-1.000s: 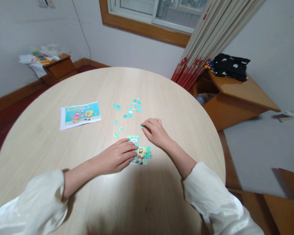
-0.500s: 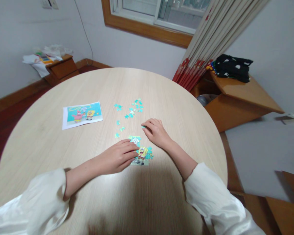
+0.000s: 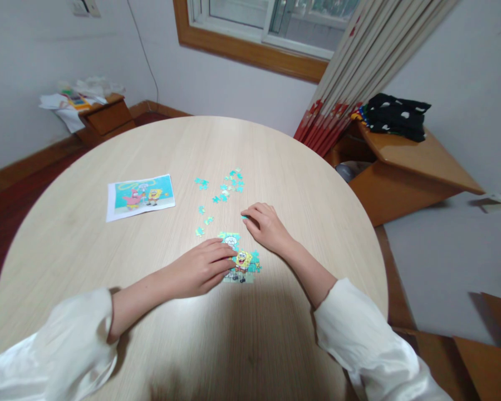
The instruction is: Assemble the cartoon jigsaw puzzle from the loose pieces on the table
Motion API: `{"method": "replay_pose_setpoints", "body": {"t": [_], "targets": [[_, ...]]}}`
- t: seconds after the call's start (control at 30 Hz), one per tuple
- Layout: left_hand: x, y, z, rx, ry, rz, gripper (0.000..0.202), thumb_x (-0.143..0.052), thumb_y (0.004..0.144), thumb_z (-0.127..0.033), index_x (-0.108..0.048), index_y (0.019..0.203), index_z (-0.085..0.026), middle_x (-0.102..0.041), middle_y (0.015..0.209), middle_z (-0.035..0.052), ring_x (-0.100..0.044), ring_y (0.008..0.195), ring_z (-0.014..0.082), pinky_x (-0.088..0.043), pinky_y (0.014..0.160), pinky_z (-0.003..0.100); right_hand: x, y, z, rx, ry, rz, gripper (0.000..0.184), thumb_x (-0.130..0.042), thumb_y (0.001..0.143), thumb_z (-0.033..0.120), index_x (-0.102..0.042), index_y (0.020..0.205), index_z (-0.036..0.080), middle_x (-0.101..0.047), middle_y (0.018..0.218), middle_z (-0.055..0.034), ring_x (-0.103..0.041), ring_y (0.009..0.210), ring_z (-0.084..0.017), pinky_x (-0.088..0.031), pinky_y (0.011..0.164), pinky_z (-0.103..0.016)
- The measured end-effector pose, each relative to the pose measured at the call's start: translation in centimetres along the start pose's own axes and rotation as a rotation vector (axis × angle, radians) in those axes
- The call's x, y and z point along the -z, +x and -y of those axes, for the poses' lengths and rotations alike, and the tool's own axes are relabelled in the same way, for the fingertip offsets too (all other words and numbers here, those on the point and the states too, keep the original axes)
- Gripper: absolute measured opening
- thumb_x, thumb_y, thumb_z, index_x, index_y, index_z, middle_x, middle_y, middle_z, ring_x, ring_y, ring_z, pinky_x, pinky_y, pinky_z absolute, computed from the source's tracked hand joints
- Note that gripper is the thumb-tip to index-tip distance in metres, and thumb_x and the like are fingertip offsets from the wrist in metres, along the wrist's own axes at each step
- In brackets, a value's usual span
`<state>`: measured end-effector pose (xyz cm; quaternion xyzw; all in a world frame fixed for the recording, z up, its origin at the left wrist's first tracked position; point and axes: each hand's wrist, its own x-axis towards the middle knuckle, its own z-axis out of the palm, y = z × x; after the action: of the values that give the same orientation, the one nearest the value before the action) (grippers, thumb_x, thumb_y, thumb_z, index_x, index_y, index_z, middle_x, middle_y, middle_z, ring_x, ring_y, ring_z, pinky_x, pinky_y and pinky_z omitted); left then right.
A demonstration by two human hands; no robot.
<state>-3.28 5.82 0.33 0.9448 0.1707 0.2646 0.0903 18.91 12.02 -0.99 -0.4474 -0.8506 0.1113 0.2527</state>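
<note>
My left hand (image 3: 206, 267) lies flat over the left side of a partly joined jigsaw puzzle (image 3: 244, 260), fingers stretched out and covering some of it. A yellow sponge figure and a pale squid-like face show beside the fingers. Just above and to the right, my right hand (image 3: 265, 224) pinches a small turquoise puzzle piece (image 3: 244, 216) between thumb and fingertips, close to the tabletop. Several loose puzzle pieces (image 3: 232, 184) lie farther back, with a few more (image 3: 209, 220) nearer the joined part.
A printed picture (image 3: 142, 195) of the cartoon figures lies on the left of the round wooden table (image 3: 87, 245). Behind the table stand a small cabinet (image 3: 106, 117) at left and a wooden cabinet (image 3: 421, 167) with black cloth (image 3: 396, 117) at right, beside a curtain (image 3: 359, 72).
</note>
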Motion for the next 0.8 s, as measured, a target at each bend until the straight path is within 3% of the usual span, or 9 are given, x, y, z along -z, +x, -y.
{"method": "replay_pose_setpoints", "body": {"t": [0.8], "targets": [[0.01,0.02,0.02,0.014,-0.009,-0.004,0.021,-0.042,0.092,-0.015,-0.061,0.101,-0.014,-0.068,0.103,0.0114,-0.061,0.099,0.0214,-0.049,0.091,0.043,0.03,-0.01,-0.08,0.017,0.013,-0.013,0.017,-0.05,0.089,0.021,-0.063,0.1,0.019,-0.063,0.095,-0.0084,-0.055,0.093,-0.022,-0.039,0.083,-0.038]]}}
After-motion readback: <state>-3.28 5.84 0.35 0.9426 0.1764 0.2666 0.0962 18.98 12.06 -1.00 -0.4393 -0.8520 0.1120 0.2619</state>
